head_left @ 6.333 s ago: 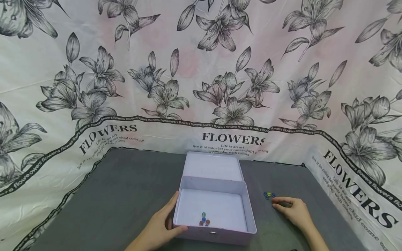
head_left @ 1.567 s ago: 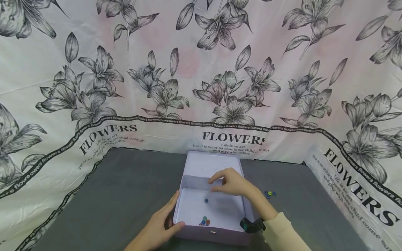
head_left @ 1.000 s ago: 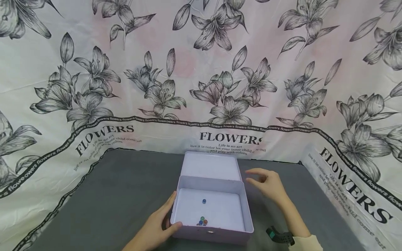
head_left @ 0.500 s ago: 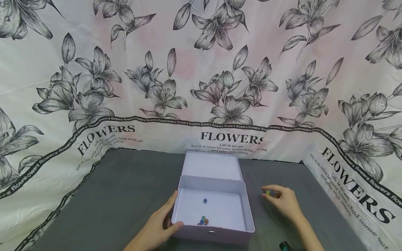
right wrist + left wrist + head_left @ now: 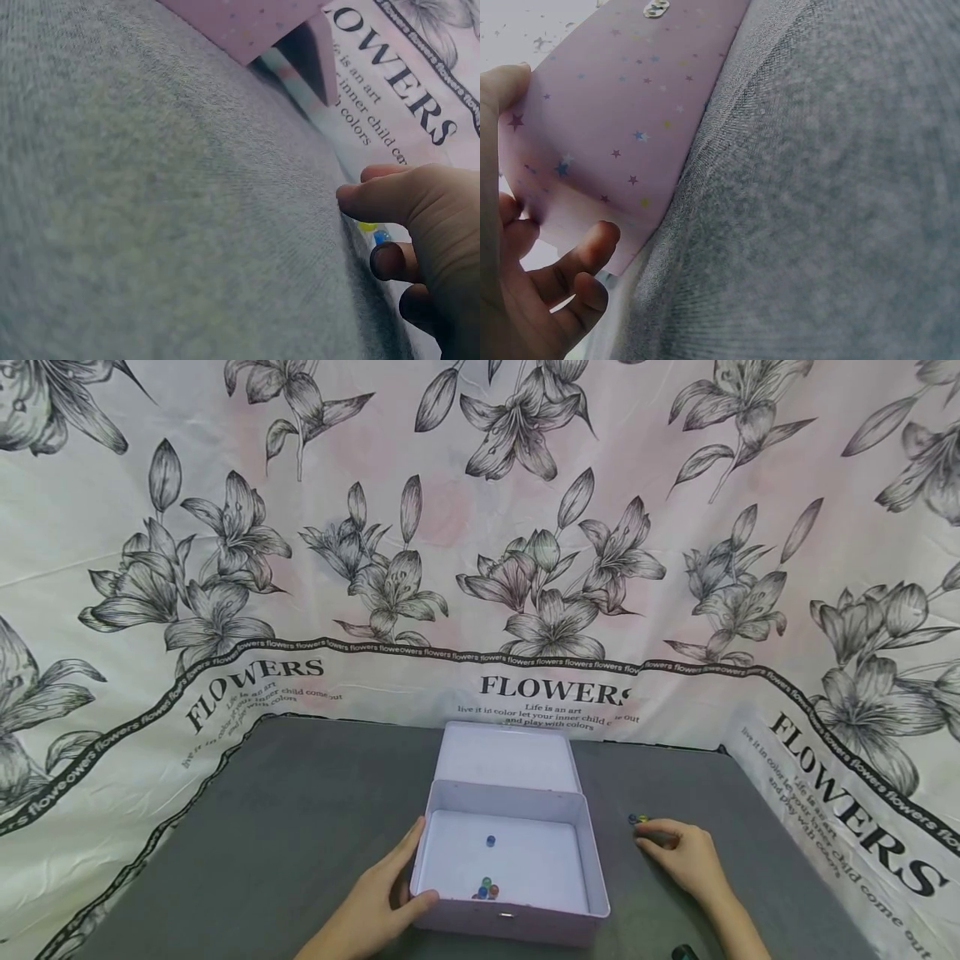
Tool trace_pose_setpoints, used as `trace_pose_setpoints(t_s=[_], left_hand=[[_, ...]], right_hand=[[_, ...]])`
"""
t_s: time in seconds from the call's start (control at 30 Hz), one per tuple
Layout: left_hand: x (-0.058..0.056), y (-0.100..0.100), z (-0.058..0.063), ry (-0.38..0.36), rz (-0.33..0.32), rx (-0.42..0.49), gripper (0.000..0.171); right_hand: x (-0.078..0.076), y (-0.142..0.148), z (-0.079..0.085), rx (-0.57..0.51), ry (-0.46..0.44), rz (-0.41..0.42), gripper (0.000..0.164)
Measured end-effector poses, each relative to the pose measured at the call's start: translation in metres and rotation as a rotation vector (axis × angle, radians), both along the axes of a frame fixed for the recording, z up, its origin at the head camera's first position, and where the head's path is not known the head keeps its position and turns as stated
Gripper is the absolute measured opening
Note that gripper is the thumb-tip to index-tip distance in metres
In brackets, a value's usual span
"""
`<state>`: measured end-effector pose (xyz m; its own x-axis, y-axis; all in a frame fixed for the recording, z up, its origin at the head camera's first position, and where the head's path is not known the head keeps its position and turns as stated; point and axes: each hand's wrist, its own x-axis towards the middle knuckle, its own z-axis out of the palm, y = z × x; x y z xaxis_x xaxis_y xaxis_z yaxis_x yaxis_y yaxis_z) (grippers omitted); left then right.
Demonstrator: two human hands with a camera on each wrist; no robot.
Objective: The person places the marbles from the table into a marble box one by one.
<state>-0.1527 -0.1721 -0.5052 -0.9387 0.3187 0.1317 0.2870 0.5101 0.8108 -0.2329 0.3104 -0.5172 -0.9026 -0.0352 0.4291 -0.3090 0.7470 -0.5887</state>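
An open pale lilac box (image 5: pixel 510 922) with stars on its outside sits on the grey cloth. My left hand (image 5: pixel 378 893) holds its front left corner, the thumb over the front rim and the fingers along the side. In the box lie a lone blue marble (image 5: pixel 491 841) and a small cluster near the front wall with a green marble (image 5: pixel 487 882). My right hand (image 5: pixel 686 856) is right of the box, thumb and forefinger close together beside a blue marble (image 5: pixel 633 819) and a yellow marble (image 5: pixel 643 818). Those fingertips hide whatever is between them.
The box lid (image 5: pixel 506 756) leans back behind the box. Grey cloth (image 5: pixel 300 810) covers the surface. A flower-printed curtain (image 5: pixel 555 568) hangs at the back and sides. A dark wristband (image 5: pixel 684 952) shows at the bottom edge.
A blue marble has come to lie towards the rear of the box. My right hand has gone from over the box back to the marbles on the right. The left hand stays put.
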Motion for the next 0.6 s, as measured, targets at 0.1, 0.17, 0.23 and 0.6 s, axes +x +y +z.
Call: trace_pose_setpoints(t_s=[0.1,0.17,0.23,0.6], left_hand=[[-0.0002,-0.0001,0.0000,-0.002,0.003,-0.007,0.093],[-0.0005,0.0001,-0.0003,-0.008,0.004,-0.007,0.093],[-0.0007,0.0000,-0.0005,-0.006,0.007,-0.007,0.093],[-0.0007,-0.0011,-0.0012,0.011,0.003,-0.007,0.093]], right_hand=[[0.0004,0.0008,-0.0018,-0.010,0.026,-0.022,0.019],[0.0011,0.0021,-0.0028,-0.027,0.053,-0.034,0.020],[0.0012,0.0030,-0.0032,-0.052,0.081,-0.045,0.022],[-0.0033,0.0050,-0.0093,-0.012,0.066,-0.092,0.026]])
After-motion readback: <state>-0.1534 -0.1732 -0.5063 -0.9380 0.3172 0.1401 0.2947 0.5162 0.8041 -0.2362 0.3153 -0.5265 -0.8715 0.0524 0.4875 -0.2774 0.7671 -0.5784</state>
